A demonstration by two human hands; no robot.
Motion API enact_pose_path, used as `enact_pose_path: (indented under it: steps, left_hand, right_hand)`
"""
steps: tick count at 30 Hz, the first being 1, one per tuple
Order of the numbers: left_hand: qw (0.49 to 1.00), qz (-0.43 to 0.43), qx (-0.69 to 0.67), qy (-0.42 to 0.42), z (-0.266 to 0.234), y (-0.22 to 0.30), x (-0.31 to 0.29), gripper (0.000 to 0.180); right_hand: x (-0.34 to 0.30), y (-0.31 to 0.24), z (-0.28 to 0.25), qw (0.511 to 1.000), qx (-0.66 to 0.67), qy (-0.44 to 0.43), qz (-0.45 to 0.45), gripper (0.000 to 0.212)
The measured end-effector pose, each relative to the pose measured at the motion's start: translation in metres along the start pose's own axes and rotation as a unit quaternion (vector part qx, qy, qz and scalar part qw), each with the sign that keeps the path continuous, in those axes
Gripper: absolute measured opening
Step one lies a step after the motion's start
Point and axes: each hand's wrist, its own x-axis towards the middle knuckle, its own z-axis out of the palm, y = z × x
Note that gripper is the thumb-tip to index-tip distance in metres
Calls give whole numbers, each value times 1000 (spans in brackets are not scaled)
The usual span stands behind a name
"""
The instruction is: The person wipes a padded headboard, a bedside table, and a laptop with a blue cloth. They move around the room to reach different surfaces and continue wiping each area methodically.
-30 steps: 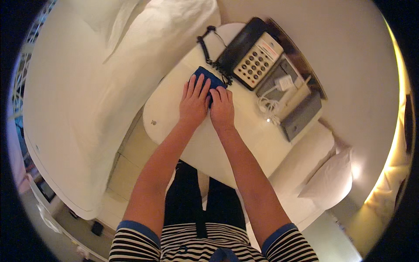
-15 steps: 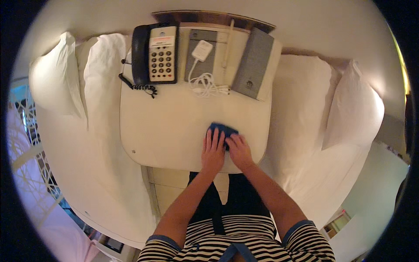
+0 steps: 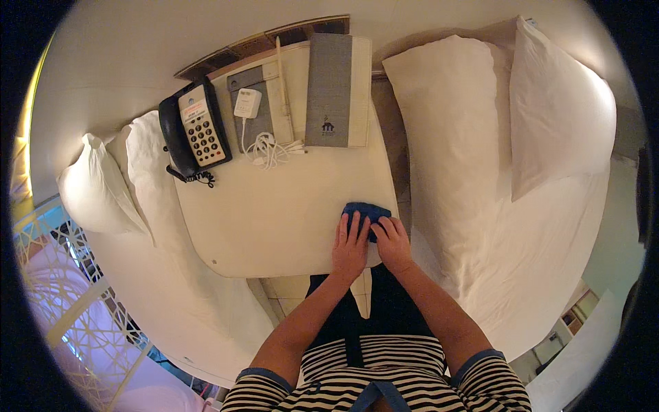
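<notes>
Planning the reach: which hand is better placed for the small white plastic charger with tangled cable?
Probably the left hand: it is nearer the charger, ahead to its left. The right hand sits farther off, near the right edge of the rounded cream table. Both are on the dark blue cloth.

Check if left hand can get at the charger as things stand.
Probably yes: only bare tabletop lies between the left hand and the charger, though that hand rests on the blue cloth and would have to leave it.
</notes>
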Motion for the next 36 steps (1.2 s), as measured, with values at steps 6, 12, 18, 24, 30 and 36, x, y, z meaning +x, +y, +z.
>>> enact_pose_path:
  steps: [6, 12, 18, 24, 30, 36]
  left_hand:
    - [999, 26, 11, 33, -10, 13, 80, 48]
    - [974, 12, 51, 218, -54, -4, 161, 49]
    - [960, -182, 3, 212, -73, -33, 211, 77]
    - [942, -323, -59, 67, -97, -44, 210, 95]
    - [936, -319, -134, 64, -78, -66, 203, 89]
    - [908, -350, -222, 65, -59, -53, 192, 56]
  right_hand:
    - [60, 24, -23, 995, 43, 83, 46, 30]
    - [118, 49, -25, 996, 62, 56, 27, 34]
    - [93, 36, -26, 991, 90, 76, 60, 32]
    - [78, 52, -38, 972, 170, 70, 146, 29]
    - [120, 42, -54, 953, 226, 169, 109, 32]
    - [183, 27, -48, 974, 172, 142, 26, 37]
